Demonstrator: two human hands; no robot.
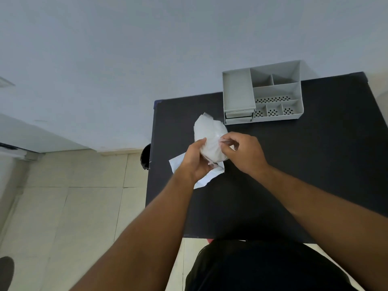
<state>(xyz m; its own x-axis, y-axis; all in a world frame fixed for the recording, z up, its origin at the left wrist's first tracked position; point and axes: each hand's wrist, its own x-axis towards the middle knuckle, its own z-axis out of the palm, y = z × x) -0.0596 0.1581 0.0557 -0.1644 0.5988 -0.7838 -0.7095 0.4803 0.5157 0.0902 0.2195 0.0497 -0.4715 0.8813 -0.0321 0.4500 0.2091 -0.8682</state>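
A crumpled translucent white plastic bag (pixel 210 135) is held up over the left part of the black table (pixel 294 156). My left hand (pixel 196 160) grips the bag from the left side and below. My right hand (pixel 243 153) pinches the bag's right edge between thumb and fingertips. Under the hands a white sheet of paper (pixel 206 177) lies flat on the table, partly hidden by my left hand. What the bag contains cannot be made out.
A grey desk organizer (pixel 239 93) with several open compartments and a small drawer stands at the table's far edge, against the pale wall. A dark round object (pixel 146 156) sits beside the table's left edge. Tiled floor lies to the left.
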